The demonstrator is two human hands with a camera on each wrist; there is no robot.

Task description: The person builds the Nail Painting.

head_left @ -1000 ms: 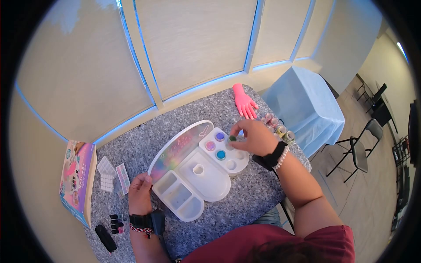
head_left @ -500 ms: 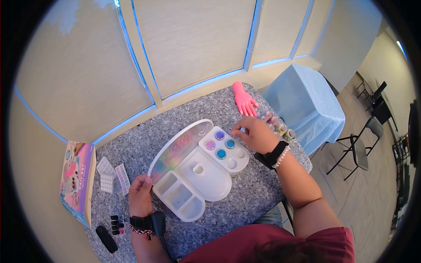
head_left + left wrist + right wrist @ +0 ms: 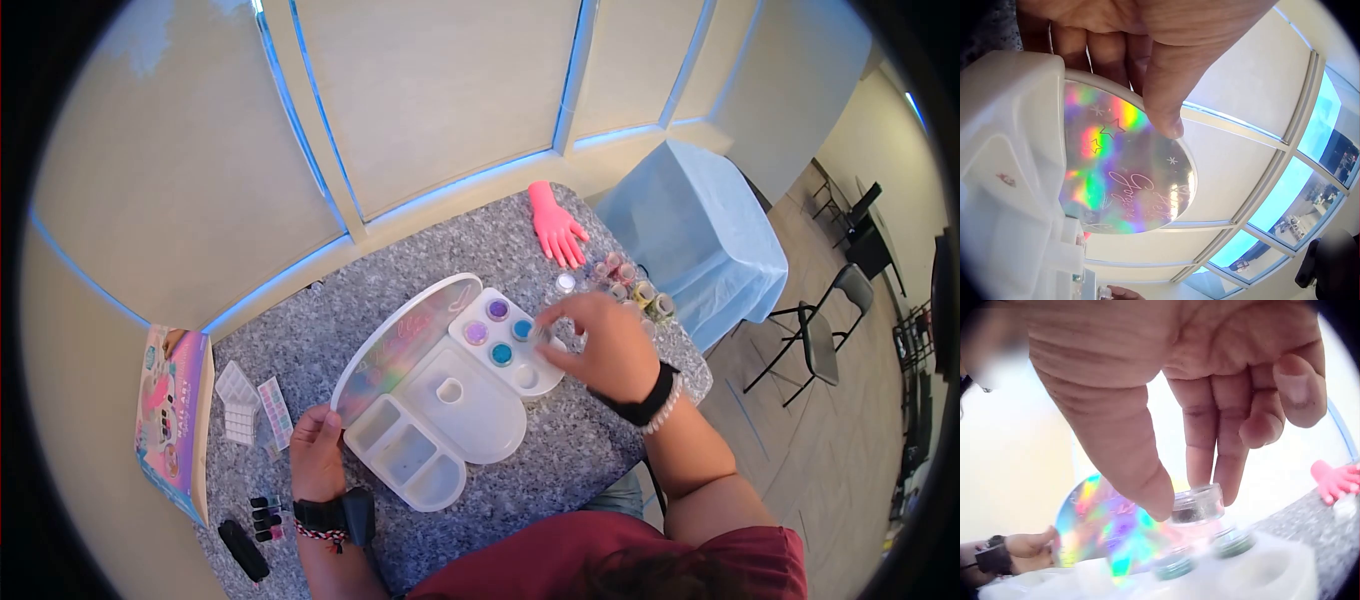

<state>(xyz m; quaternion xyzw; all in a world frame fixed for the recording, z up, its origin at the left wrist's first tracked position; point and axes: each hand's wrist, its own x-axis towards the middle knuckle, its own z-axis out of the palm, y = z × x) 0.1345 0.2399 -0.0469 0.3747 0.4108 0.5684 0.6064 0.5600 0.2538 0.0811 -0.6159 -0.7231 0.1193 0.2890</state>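
Observation:
My left hand [image 3: 318, 460] grips the edge of the rounded holographic panel [image 3: 1129, 156] that stands along the back of a white plastic tray [image 3: 485, 430], its thumb lying over the panel's face. With thumb and fingers my right hand [image 3: 610, 345] pinches a small clear glitter jar [image 3: 1197, 509] with dark, silvery contents. That jar is held just above the round wells on the tray's right section. Several wells hold jars: a purple jar [image 3: 497, 309], a lilac jar [image 3: 475, 333], a blue jar [image 3: 522, 330] and a teal jar [image 3: 501, 353]. A bare well [image 3: 525, 376] shows nearest me.
Behind the right hand lie a white-topped jar [image 3: 566, 283], a cluster of small containers [image 3: 640, 295] and a pink model hand [image 3: 557, 225]. At left are a nail art box [image 3: 175, 420], a clear compartment case [image 3: 237, 400], small black-capped bottles [image 3: 266, 520] and a black pouch [image 3: 242, 550].
My right hand let go of a greenish-blue jar in a well, moved back from the tray, and now holds another jar over the wells. The left hand keeps its grip on the panel.

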